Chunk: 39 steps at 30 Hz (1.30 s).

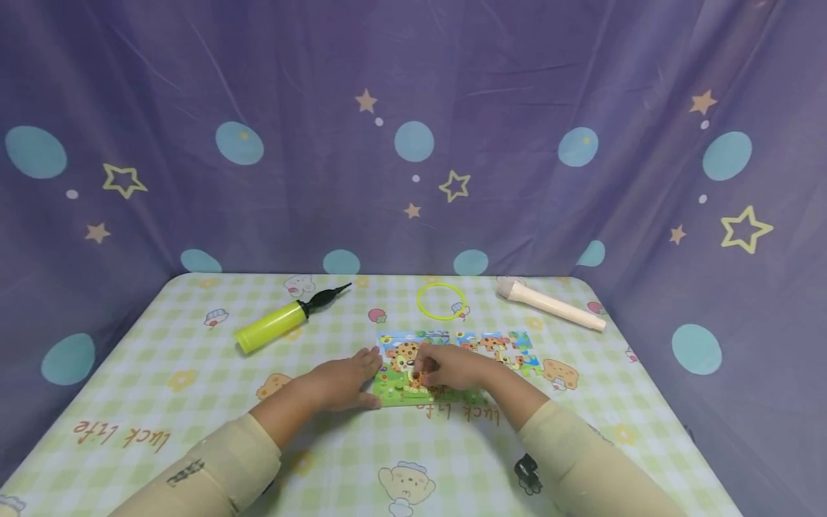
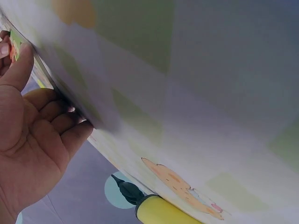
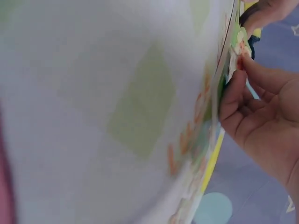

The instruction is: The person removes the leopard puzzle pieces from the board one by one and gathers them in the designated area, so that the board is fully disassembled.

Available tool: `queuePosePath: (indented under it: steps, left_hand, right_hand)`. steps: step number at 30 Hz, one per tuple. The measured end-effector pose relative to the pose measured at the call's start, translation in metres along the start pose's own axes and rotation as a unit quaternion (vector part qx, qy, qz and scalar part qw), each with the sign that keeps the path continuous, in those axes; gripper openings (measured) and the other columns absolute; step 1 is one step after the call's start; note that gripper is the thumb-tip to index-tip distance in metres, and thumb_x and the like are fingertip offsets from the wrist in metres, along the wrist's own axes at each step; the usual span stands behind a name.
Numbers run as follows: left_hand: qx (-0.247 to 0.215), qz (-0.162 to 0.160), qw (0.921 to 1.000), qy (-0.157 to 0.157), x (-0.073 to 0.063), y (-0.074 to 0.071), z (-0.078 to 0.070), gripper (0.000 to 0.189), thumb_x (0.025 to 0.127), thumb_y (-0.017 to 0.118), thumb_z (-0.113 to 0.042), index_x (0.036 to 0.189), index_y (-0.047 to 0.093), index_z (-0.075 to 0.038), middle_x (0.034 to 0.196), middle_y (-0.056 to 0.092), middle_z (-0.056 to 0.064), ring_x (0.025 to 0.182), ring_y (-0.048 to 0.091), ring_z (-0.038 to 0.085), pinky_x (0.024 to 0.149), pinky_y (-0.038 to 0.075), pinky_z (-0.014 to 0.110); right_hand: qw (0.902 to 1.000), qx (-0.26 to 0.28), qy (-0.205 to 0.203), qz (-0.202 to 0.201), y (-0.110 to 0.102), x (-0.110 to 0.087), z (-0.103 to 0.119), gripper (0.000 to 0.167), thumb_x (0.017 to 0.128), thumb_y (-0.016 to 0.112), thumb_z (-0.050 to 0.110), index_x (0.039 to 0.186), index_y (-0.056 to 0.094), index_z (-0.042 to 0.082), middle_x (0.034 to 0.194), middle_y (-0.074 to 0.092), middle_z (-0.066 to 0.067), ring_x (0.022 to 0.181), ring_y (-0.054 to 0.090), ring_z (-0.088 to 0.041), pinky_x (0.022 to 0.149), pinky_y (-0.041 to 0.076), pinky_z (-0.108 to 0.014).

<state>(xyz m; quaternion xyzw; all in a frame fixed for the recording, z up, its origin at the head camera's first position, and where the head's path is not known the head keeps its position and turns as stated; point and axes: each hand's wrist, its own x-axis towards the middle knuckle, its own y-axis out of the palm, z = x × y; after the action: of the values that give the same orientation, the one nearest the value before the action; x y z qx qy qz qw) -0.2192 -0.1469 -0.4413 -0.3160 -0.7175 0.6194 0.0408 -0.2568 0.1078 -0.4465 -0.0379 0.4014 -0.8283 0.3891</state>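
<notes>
A jigsaw puzzle board (image 1: 393, 393) with a spotted cartoon leopard on grass lies on the table. My left hand (image 1: 345, 380) rests along its left edge, fingertips at the upper side and thumb near the lower corner. In the left wrist view, that hand's fingers (image 2: 77, 137) are extended against the tabletop. Over the middle of the board, my right hand (image 1: 455, 366) pinches a small puzzle piece (image 3: 241, 60) between thumb and index finger. The piece shows orange-red, and the fingers mostly hide it. Several loose puzzle pieces (image 1: 522, 341) lie right of the board.
A yellow-green balloon pump (image 1: 271, 327) with a black nozzle lies at the left. Behind the board is a yellow ring (image 1: 420, 310). A pale toy microphone (image 1: 555, 305) lies at the back right. A purple curtain (image 1: 413, 72) hangs behind the checked tablecloth (image 1: 336, 474).
</notes>
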Motion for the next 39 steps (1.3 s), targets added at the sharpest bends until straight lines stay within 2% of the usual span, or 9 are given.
queuePosePath:
  steps: [3, 11, 15, 18, 24, 27, 28, 35, 39]
  left_hand:
    - [0.000, -0.001, 1.0000, -0.001, 0.000, 0.000, -0.001, 0.084, 0.092, 0.061, -0.051, 0.154, 0.028, -0.005, 0.164, 0.018, 0.011, 0.151, 0.018, 0.031, 0.119, 0.027, 0.047]
    - [-0.001, -0.001, 1.0000, 0.003, -0.002, 0.000, -0.001, 0.085, 0.092, 0.061, -0.050, 0.154, 0.027, -0.003, 0.164, 0.017, 0.013, 0.150, 0.018, 0.033, 0.118, 0.028, 0.048]
    - [-0.001, -0.001, 1.0000, 0.007, -0.002, 0.000, -0.001, 0.084, 0.093, 0.062, -0.049, 0.154, 0.027, -0.002, 0.163, 0.018, 0.014, 0.150, 0.019, 0.034, 0.118, 0.029, 0.048]
    - [0.001, -0.001, 1.0000, 0.007, -0.002, -0.001, -0.002, 0.084, 0.093, 0.061, -0.049, 0.154, 0.027, -0.003, 0.164, 0.018, 0.013, 0.150, 0.019, 0.033, 0.118, 0.028, 0.048]
    - [0.000, 0.001, 1.0000, 0.001, -0.002, 0.000, -0.002, 0.084, 0.093, 0.061, -0.050, 0.154, 0.028, -0.004, 0.164, 0.018, 0.013, 0.150, 0.019, 0.032, 0.119, 0.027, 0.047]
    - [0.001, 0.000, 1.0000, 0.000, -0.002, 0.000, -0.002, 0.084, 0.092, 0.061, -0.051, 0.154, 0.028, -0.005, 0.164, 0.018, 0.012, 0.151, 0.018, 0.032, 0.119, 0.027, 0.047]
    - [0.000, 0.000, 1.0000, 0.000, -0.002, 0.000, -0.002, 0.084, 0.092, 0.061, -0.051, 0.154, 0.028, -0.005, 0.164, 0.018, 0.012, 0.151, 0.018, 0.032, 0.119, 0.027, 0.047]
    - [-0.002, 0.000, 1.0000, 0.000, -0.002, 0.000, -0.003, 0.084, 0.092, 0.061, -0.050, 0.154, 0.028, -0.005, 0.164, 0.018, 0.012, 0.151, 0.018, 0.032, 0.119, 0.026, 0.047]
    - [0.001, 0.000, 1.0000, 0.001, -0.001, 0.000, -0.002, 0.083, 0.092, 0.061, -0.050, 0.154, 0.028, -0.005, 0.164, 0.018, 0.012, 0.151, 0.018, 0.032, 0.119, 0.027, 0.047]
  right_hand:
    - [0.9992, 0.039, 0.005, -0.004, -0.001, -0.001, -0.005, 0.008, 0.100, 0.058, 0.019, 0.108, 0.058, 0.019, 0.088, 0.066, -0.001, 0.072, 0.061, -0.018, 0.064, 0.053, -0.032]
    - [0.9965, 0.081, -0.005, -0.024, -0.003, -0.003, -0.011, 0.008, 0.099, 0.059, 0.019, 0.104, 0.062, 0.014, 0.092, 0.065, -0.001, 0.077, 0.064, -0.020, 0.066, 0.055, -0.033]
    - [0.9889, 0.144, -0.012, -0.033, -0.013, -0.012, -0.018, 0.011, 0.100, 0.057, 0.018, 0.107, 0.062, 0.010, 0.093, 0.063, -0.007, 0.071, 0.058, -0.023, 0.058, 0.049, -0.033]
    - [0.9847, 0.170, -0.015, -0.036, -0.024, -0.023, -0.025, 0.013, 0.100, 0.057, 0.017, 0.108, 0.060, 0.007, 0.094, 0.062, -0.010, 0.068, 0.050, -0.023, 0.058, 0.045, -0.037]
    - [0.9892, 0.136, -0.007, -0.055, -0.046, -0.048, -0.043, 0.014, 0.100, 0.056, 0.017, 0.109, 0.061, 0.007, 0.093, 0.061, -0.013, 0.076, 0.056, -0.030, 0.063, 0.049, -0.046]
    - [0.9904, 0.125, 0.001, -0.060, -0.054, -0.060, -0.051, 0.012, 0.099, 0.058, 0.016, 0.106, 0.061, 0.006, 0.088, 0.060, -0.011, 0.077, 0.054, -0.029, 0.064, 0.048, -0.046]
    - [0.9909, 0.121, 0.003, -0.060, -0.056, -0.063, -0.054, 0.011, 0.099, 0.058, 0.015, 0.105, 0.061, 0.006, 0.088, 0.059, -0.009, 0.077, 0.053, -0.027, 0.069, 0.049, -0.046]
    - [0.9931, 0.101, 0.037, -0.046, -0.060, -0.085, -0.071, 0.010, 0.098, 0.060, 0.016, 0.099, 0.062, 0.006, 0.084, 0.060, -0.007, 0.074, 0.056, -0.027, 0.068, 0.050, -0.047]
    - [0.9937, 0.097, 0.042, -0.037, -0.060, -0.098, -0.077, 0.010, 0.098, 0.060, 0.014, 0.098, 0.061, 0.004, 0.081, 0.058, -0.007, 0.072, 0.052, -0.020, 0.066, 0.048, -0.043]
